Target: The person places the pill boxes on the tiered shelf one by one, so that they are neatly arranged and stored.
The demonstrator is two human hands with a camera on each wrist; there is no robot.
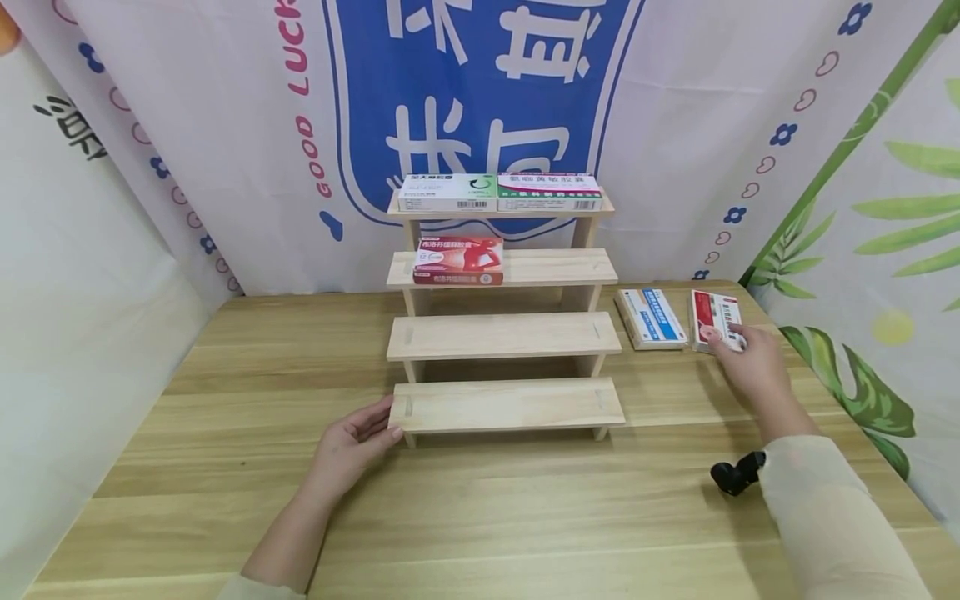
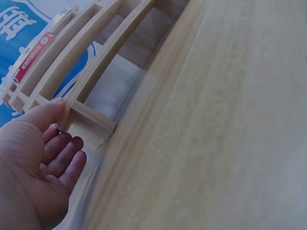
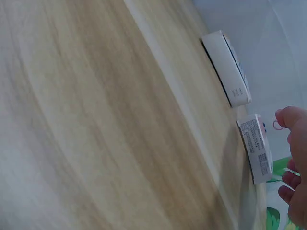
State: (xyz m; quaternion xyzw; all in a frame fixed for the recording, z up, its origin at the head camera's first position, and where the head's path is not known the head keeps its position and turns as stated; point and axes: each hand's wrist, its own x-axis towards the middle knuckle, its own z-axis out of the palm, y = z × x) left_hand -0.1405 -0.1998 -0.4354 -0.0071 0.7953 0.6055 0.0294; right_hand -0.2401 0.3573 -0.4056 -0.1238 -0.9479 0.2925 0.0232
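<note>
A wooden four-step display rack stands on the table. My left hand pinches the left end of its lowest step, thumb on top and fingers below the board; the left wrist view shows this left hand at the board's corner. At the right, my right hand reaches over a red-and-white medicine box lying flat. From the right wrist, the right hand appears just above that box, its fingers not closed round it. A blue-and-white medicine box lies just left of it.
A white-and-green medicine box and a pink-and-green one sit side by side on the top step. On the second step is a red ibuprofen box, at the left. A printed curtain hangs behind the table.
</note>
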